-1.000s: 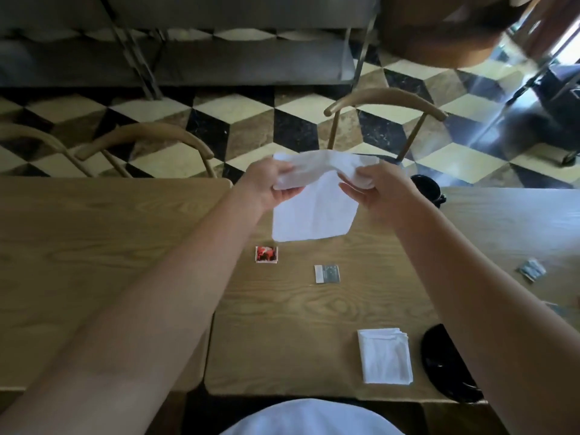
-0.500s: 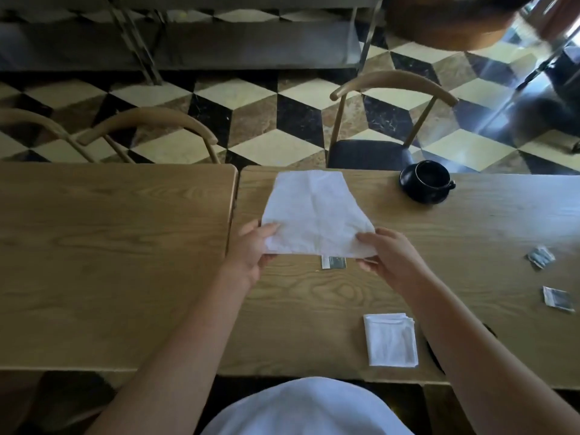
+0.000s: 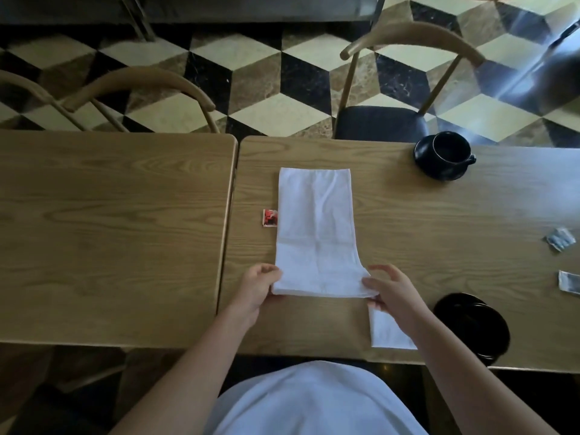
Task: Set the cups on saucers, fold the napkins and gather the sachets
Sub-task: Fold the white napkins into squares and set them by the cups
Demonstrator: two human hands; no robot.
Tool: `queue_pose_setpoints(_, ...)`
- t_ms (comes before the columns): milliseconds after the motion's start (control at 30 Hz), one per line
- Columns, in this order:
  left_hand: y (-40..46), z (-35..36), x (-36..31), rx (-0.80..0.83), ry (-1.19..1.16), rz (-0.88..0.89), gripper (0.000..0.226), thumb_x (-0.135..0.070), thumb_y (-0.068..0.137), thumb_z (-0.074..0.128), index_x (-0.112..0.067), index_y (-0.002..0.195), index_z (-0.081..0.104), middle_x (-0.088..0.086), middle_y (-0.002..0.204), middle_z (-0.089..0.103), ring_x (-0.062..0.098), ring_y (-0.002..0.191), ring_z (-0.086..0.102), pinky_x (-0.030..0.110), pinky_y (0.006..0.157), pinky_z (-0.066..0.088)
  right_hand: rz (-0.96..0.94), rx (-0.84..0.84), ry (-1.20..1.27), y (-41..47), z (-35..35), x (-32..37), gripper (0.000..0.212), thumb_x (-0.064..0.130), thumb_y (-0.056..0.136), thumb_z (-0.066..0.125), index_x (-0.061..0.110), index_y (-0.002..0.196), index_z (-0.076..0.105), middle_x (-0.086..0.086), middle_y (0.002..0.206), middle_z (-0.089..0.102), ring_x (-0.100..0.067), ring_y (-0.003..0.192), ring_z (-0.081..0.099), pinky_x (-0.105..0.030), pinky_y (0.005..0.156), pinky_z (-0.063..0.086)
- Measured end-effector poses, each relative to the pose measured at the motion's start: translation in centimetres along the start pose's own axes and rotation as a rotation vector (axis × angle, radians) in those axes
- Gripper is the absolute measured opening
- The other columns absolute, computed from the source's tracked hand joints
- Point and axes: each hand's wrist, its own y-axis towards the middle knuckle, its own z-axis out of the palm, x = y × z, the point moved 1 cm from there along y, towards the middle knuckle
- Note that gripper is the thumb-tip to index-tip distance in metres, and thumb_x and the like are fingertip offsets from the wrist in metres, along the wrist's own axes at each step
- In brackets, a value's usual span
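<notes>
A white napkin (image 3: 317, 230) lies flat on the wooden table (image 3: 408, 221) as a long folded strip. My left hand (image 3: 259, 285) pinches its near left corner and my right hand (image 3: 392, 288) pinches its near right corner. A second, folded napkin (image 3: 387, 332) lies under my right wrist near the front edge. A black cup sits on its saucer (image 3: 444, 155) at the back right. Another black saucer (image 3: 474, 324) lies at the front right. A red sachet (image 3: 270, 217) rests beside the strip's left edge. Two grey sachets (image 3: 561, 239) (image 3: 568, 282) lie far right.
A second wooden table (image 3: 110, 230) butts against the left side, with a narrow gap between. Chairs (image 3: 408, 73) stand behind both tables on a chequered floor. My white-clad lap (image 3: 314, 400) is at the table's front edge.
The napkin was held up in the air by both hands, then brought down. It now lies flat on the table as a strip, covering the grey sachet that showed before.
</notes>
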Motion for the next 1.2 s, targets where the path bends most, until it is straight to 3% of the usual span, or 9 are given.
queue_pose_setpoints(100, 0.6, 0.3, -3.8, 0.045, -0.197, 0.026, 0.010, -0.010, 0.090, 0.064, -0.007, 0.082, 0.070, 0.011, 0.084, 0.075, 0.025, 0.078, 0.072, 0.037, 0.067, 0.060, -0.065, 0.092, 0.060, 1.0, -0.2, 3.6, 0.013, 0.007, 0.096, 0.061, 0.006, 0.102, 0.072, -0.013, 0.089, 0.068, -0.020, 0.064, 0.065, -0.024, 0.055, 0.056)
queue_pose_setpoints(233, 2.3, 0.6, -8.9, 0.150, -0.444, 0.026, 0.029, -0.005, 0.089, 0.038, 0.006, 0.095, 0.064, 0.026, 0.088, 0.076, 0.036, 0.079, 0.076, 0.044, 0.071, 0.064, -0.013, 0.203, 0.323, 3.6, 0.1, 8.8, 0.021, 0.006, 0.099, 0.043, 0.005, 0.093, 0.062, -0.020, 0.094, 0.078, -0.027, 0.086, 0.075, -0.032, 0.065, 0.057)
queue_pose_setpoints(367, 5.8, 1.1, -12.9, 0.153, -0.273, 0.081, 0.028, 0.002, 0.086, 0.046, 0.007, 0.109, 0.062, 0.021, 0.097, 0.077, 0.033, 0.091, 0.076, 0.036, 0.072, 0.063, -0.076, 0.305, 0.146, 7.3, 0.1, 13.0, 0.026, -0.004, 0.093, 0.047, 0.001, 0.104, 0.070, -0.008, 0.105, 0.079, -0.017, 0.093, 0.077, -0.025, 0.067, 0.059)
queue_pose_setpoints(433, 8.0, 1.4, -14.5, 0.094, -0.136, 0.099, 0.016, -0.008, 0.088, 0.063, -0.002, 0.103, 0.064, 0.012, 0.082, 0.077, 0.027, 0.076, 0.076, 0.032, 0.064, 0.061, -0.123, 0.263, -0.006, 9.3, 0.3, 14.6, 0.015, 0.005, 0.092, 0.060, 0.004, 0.099, 0.074, -0.003, 0.090, 0.078, -0.012, 0.077, 0.073, -0.023, 0.066, 0.055)
queue_pose_setpoints(500, 10.1, 1.9, -15.7, 0.016, 0.014, 0.133, 0.012, -0.020, 0.089, 0.071, -0.011, 0.094, 0.063, 0.002, 0.062, 0.067, 0.017, 0.057, 0.062, 0.026, 0.053, 0.052, -0.173, 0.179, -0.165, 11.2, 0.7, 15.9, 0.013, 0.018, 0.091, 0.067, 0.007, 0.086, 0.070, 0.004, 0.065, 0.062, -0.011, 0.057, 0.052, -0.025, 0.058, 0.043)
queue_pose_setpoints(600, 13.2, 3.1, -16.9, -0.074, 0.161, 0.154, 0.012, -0.026, 0.092, 0.070, -0.018, 0.086, 0.064, -0.007, 0.063, 0.056, 0.009, 0.053, 0.047, 0.022, 0.052, 0.042, -0.207, 0.108, -0.349, 14.4, 1.4, 17.2, 0.018, 0.029, 0.088, 0.067, 0.016, 0.076, 0.063, 0.011, 0.051, 0.039, -0.011, 0.049, 0.032, -0.027, 0.051, 0.027)
queue_pose_setpoints(767, 17.2, 4.4, -17.4, -0.132, 0.316, 0.157, 0.015, -0.029, 0.094, 0.065, -0.015, 0.089, 0.066, -0.001, 0.071, 0.055, 0.015, 0.062, 0.048, 0.028, 0.059, 0.040, -0.209, 0.037, -0.464, 19.4, 2.5, 17.4, 0.029, 0.035, 0.087, 0.067, 0.010, 0.074, 0.064, 0.004, 0.057, 0.040, -0.011, 0.044, 0.032, -0.024, 0.046, 0.025)
queue_pose_setpoints(1067, 21.3, 4.8, -17.7, -0.137, 0.303, 0.129, 0.023, -0.022, 0.096, 0.064, -0.021, 0.075, 0.054, 0.000, 0.060, 0.051, 0.012, 0.047, 0.044, 0.018, 0.039, 0.025, -0.206, 0.001, -0.498, 24.0, 3.8, 17.7, 0.024, 0.027, 0.082, 0.067, 0.018, 0.062, 0.056, 0.009, 0.048, 0.043, -0.007, 0.035, 0.037, -0.020, 0.043, 0.033)
queue_pose_setpoints(1200, 21.7, 4.8, -17.6, -0.140, 0.313, 0.117, 0.023, -0.024, 0.095, 0.064, -0.020, 0.075, 0.055, -0.001, 0.060, 0.056, 0.014, 0.049, 0.049, 0.023, 0.043, 0.027, -0.196, -0.002, -0.471, 24.5, 3.9, 17.6, 0.016, 0.024, 0.085, 0.067, 0.017, 0.072, 0.064, 0.006, 0.059, 0.059, -0.011, 0.051, 0.051, -0.025, 0.054, 0.044)
